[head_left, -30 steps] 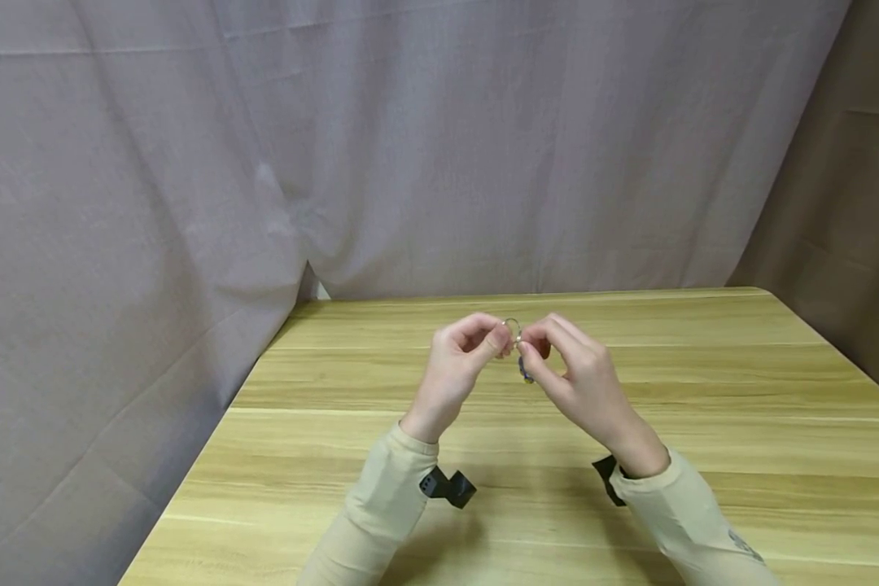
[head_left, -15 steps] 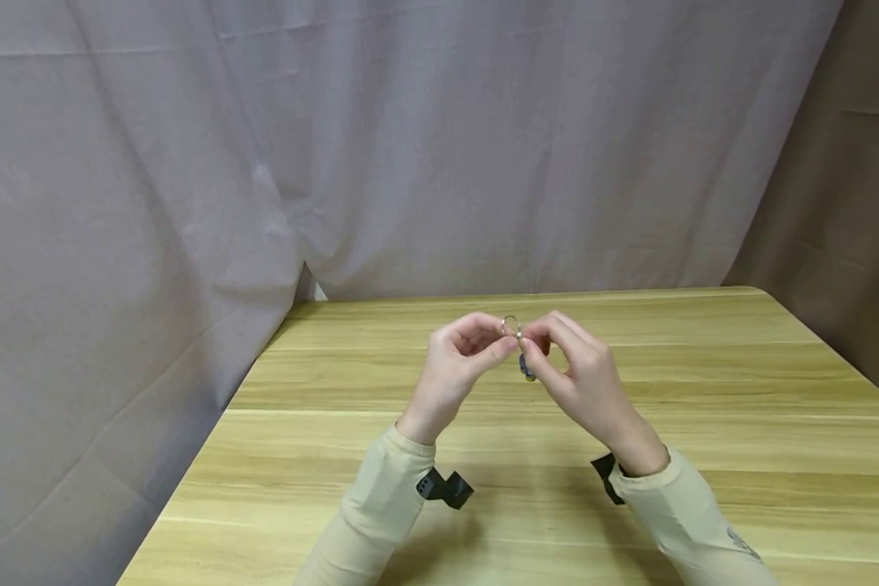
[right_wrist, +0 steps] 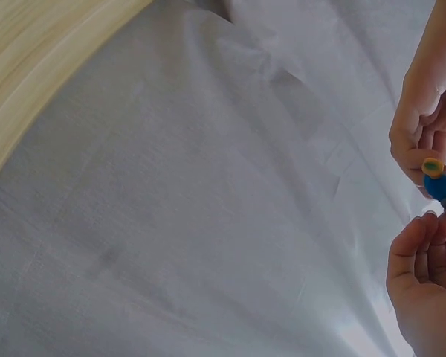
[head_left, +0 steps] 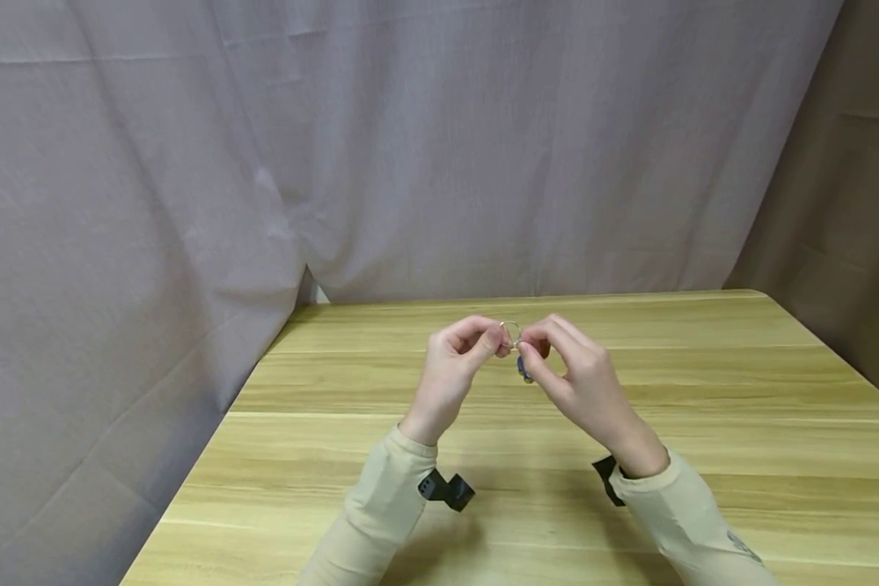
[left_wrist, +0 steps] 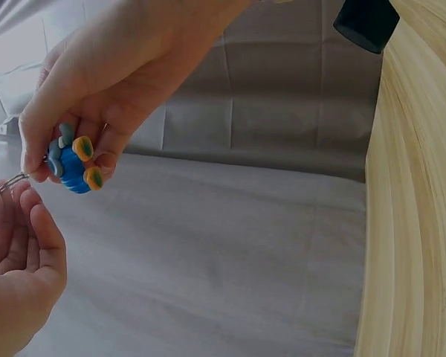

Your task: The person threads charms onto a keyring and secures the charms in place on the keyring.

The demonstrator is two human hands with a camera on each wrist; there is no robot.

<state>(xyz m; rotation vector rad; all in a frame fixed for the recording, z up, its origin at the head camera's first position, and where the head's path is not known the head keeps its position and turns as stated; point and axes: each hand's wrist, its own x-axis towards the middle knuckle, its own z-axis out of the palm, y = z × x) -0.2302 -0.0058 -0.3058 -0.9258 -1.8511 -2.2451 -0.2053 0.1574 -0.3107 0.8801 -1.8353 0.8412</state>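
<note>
Between both hands, raised over the table, is a keychain: a thin metal split ring (head_left: 510,327) with a small blue figure charm (left_wrist: 74,169) hanging below it. The charm has orange feet with green spots and grey-blue parts on its back. My left hand (head_left: 450,366) pinches the ring's left side between thumb and fingers. At the ring's lower right, my right hand (head_left: 579,374) pinches it with thumb and index finger, next to where the charm joins. In the right wrist view the charm (right_wrist: 444,190) shows between the hands, and the ring is hidden there.
A wood-grain table (head_left: 300,488) lies beneath the hands. Grey cloth (head_left: 439,146) hangs behind and to the left, with a darker brown one (head_left: 842,203) at the right. Black wrist cameras (head_left: 447,490) are strapped over pale sleeves.
The left thumb reached right along the ring half a second ago and is now drawn back left. The ring has turned slightly; both hands stay nearly in place.
</note>
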